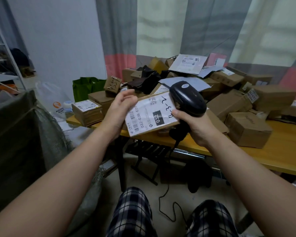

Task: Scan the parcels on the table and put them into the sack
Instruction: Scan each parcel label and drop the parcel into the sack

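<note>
One flat parcel [152, 113] is in hand above the near edge of the desk [272, 154], its white label turned up toward the camera with barcodes, "032" and a handwritten mark showing; the left hand [117, 113] cups its left end from beneath, fingers loosely spread rather than clamped; the right hand [195, 127] is wrapped around the grip of a black scanner [188, 98] and its thumb also pins the parcel's right edge, so that hand carries two things at once. The scanner's head lies over the parcel's far right corner; whether the code has been read I cannot tell, since no beam or light shows on the label.

Judged from the desk, the job is far from finished; a heap of brown boxes [229, 101] and grey mailers [186, 64] covers the desk behind and to the right of the held parcel, and several more boxes [87, 112] stand at the desk's left end. The sack [46, 127], a coarse grey-green woven thing, stands off the desk's left end, beside the left forearm; its mouth and contents are hidden from here, so how many parcels are already inside cannot be told.

What is left for this parcel, as I judge it: confirm the scan, then carry it leftward into the sack; after that, the heap.
</note>
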{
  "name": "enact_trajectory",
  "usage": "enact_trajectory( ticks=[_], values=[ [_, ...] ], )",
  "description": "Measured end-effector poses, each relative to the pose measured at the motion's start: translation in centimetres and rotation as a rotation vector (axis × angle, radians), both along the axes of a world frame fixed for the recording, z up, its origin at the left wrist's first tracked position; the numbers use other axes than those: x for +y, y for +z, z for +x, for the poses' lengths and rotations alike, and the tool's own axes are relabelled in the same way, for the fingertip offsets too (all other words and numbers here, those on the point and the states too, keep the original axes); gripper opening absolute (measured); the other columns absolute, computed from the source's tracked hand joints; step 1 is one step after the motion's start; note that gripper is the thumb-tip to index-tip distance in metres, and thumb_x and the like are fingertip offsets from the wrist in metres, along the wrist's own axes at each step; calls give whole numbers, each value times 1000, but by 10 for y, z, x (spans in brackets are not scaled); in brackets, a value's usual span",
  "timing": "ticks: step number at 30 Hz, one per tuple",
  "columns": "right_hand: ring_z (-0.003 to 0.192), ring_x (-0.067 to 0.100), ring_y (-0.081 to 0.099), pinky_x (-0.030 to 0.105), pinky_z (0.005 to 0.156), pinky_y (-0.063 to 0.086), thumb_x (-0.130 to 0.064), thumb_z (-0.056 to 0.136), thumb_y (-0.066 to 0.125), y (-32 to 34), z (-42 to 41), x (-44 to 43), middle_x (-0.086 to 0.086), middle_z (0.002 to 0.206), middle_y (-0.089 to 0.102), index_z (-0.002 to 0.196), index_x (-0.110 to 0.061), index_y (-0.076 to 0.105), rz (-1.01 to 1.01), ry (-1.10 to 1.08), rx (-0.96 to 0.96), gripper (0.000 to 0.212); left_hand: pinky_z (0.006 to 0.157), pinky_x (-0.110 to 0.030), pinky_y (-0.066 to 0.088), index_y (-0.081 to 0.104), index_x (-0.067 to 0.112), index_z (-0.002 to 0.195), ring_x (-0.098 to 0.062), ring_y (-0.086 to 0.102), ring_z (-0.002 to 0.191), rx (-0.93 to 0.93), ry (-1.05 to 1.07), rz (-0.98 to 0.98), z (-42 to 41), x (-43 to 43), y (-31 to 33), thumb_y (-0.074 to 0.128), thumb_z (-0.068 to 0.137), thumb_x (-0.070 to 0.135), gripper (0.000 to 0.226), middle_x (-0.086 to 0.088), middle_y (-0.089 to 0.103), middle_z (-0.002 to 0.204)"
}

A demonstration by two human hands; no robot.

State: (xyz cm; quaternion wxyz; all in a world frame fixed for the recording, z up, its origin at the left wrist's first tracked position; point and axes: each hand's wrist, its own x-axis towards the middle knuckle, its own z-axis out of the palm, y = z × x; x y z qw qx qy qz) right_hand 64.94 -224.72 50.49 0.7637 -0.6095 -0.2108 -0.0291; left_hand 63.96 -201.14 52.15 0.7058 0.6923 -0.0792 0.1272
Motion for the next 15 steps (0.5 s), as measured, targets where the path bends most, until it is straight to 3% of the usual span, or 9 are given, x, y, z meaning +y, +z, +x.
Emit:
enact_trajectory(
  ticks=[1, 4, 9, 13, 15],
  values=[
    [104, 24, 67, 40, 88, 55, -16, 66, 81, -3, 0, 3, 6, 107, 73, 107, -16, 68, 50, -43, 24, 42, 85, -39, 55, 51, 35, 118, -22, 67, 102, 14, 35, -47, -1, -6, -1, 66, 70, 49, 52, -5, 63, 120],
    [105, 21, 67, 47, 95, 52, -23, 65, 82, -8, -4, 10, 3, 109, 72, 105, -21, 69, 189, -191, 85, 42, 74, -37, 55, 32, 39, 134, -23, 65, 101, 96, -17, -178, -5, -20, -14, 66, 72, 53, 72, -5, 59, 122],
    [115, 18, 61, 46, 102, 46, -35, 62, 84, -8, -11, 16, 1, 120, 68, 121, -19, 63, 176, -234, 74, 65, 83, -37, 56, 49, 42, 116, -23, 61, 111, 61, -64, -282, -5, -25, -24, 77, 64, 23, 63, -2, 60, 123],
    [108, 10, 65, 33, 90, 53, -27, 72, 79, -5, -12, 11, -7, 110, 72, 105, -32, 69, 77, -229, -28, 34, 90, -38, 54, 51, 46, 123, -26, 54, 119, -19, 20, 56, 7, -5, -11, 73, 59, 25, 71, -7, 51, 133],
    [105, 11, 67, 28, 83, 55, -22, 77, 76, -6, -14, 11, -6, 106, 73, 102, -33, 71, 36, -168, -53, 28, 85, -31, 54, 43, 47, 130, -24, 51, 120, -33, 36, 178, 8, -2, -6, 76, 62, 28, 78, -8, 46, 135]
  ],
)
